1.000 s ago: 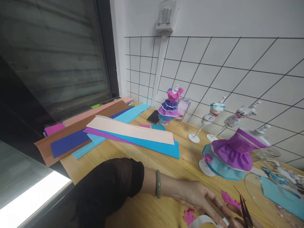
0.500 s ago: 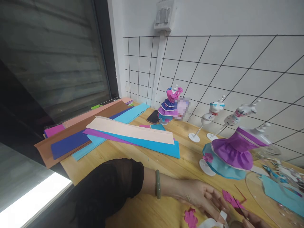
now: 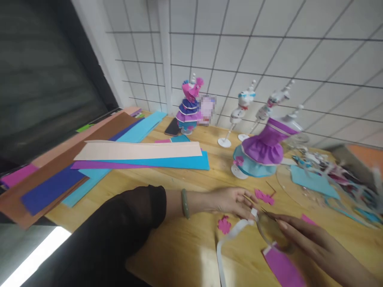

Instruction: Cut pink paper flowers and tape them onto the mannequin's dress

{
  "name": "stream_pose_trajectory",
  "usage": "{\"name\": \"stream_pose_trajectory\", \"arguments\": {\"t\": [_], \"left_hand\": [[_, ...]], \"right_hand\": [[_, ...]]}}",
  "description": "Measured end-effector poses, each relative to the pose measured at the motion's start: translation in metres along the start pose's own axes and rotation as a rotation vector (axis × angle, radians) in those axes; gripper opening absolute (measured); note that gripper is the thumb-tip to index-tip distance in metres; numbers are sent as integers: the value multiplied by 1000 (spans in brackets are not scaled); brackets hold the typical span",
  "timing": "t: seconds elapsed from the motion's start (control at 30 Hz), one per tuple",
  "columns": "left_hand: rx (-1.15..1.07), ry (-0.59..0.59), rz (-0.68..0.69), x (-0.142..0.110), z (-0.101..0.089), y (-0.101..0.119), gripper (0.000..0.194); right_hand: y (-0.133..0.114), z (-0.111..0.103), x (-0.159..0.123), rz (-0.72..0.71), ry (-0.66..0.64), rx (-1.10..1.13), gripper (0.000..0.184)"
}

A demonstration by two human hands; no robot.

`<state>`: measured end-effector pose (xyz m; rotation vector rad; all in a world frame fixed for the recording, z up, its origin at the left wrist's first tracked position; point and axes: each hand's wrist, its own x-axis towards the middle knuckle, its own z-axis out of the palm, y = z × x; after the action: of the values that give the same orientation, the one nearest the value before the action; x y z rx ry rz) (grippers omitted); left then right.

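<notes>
My left hand (image 3: 233, 200), with a green bangle on its wrist, pinches the end of a white tape strip (image 3: 236, 233) that trails toward me over the wooden table (image 3: 179, 255). My right hand (image 3: 302, 233) is closed over a blurred round tape roll (image 3: 273, 233) at the strip's other end. A thin dark tip, perhaps scissors, shows between the two hands. A pink paper flower (image 3: 224, 224) lies just below my left hand. More pink cutouts (image 3: 263, 196) lie beyond it. A purple paper strip (image 3: 283, 268) sits under my right wrist.
Long crepe paper sheets (image 3: 140, 151) in several colours cover the left of the table. A mannequin in a purple and blue dress (image 3: 263, 149), two bare mannequins (image 3: 239, 115), a small dressed one (image 3: 188, 107) and a phone (image 3: 172, 126) stand by the grid wall. Blue paper scraps (image 3: 311, 180) lie right.
The view has swung right and down, bringing both hands fully into sight. My right hand has come up to the roll, and the white strip is now drawn out between the hands.
</notes>
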<state>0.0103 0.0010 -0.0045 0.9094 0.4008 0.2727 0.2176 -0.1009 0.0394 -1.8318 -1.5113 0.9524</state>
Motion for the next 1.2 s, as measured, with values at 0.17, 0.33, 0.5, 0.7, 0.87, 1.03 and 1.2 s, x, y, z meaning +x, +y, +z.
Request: {"name": "stream_pose_trajectory", "arguments": {"t": [0.17, 0.33, 0.5, 0.7, 0.87, 1.03, 1.2], "left_hand": [[41, -28, 20, -4, 4, 6, 49], [95, -54, 36, -4, 3, 5, 46], [164, -97, 70, -2, 3, 2, 45], [279, -87, 48, -5, 6, 4, 44], [297, -86, 42, -5, 8, 5, 44], [314, -70, 14, -6, 11, 7, 41], [331, -90, 36, -7, 11, 7, 40]], "right_hand": [[-21, 2, -4, 115, -204, 84, 45], [-20, 3, -6, 90, -242, 104, 44], [-22, 5, -6, 101, -269, 96, 47], [-25, 6, -5, 103, -326, 84, 50], [-27, 8, -5, 76, -262, 72, 45], [-23, 8, -4, 64, -260, 85, 43], [-21, 6, -4, 65, -264, 71, 45]]}}
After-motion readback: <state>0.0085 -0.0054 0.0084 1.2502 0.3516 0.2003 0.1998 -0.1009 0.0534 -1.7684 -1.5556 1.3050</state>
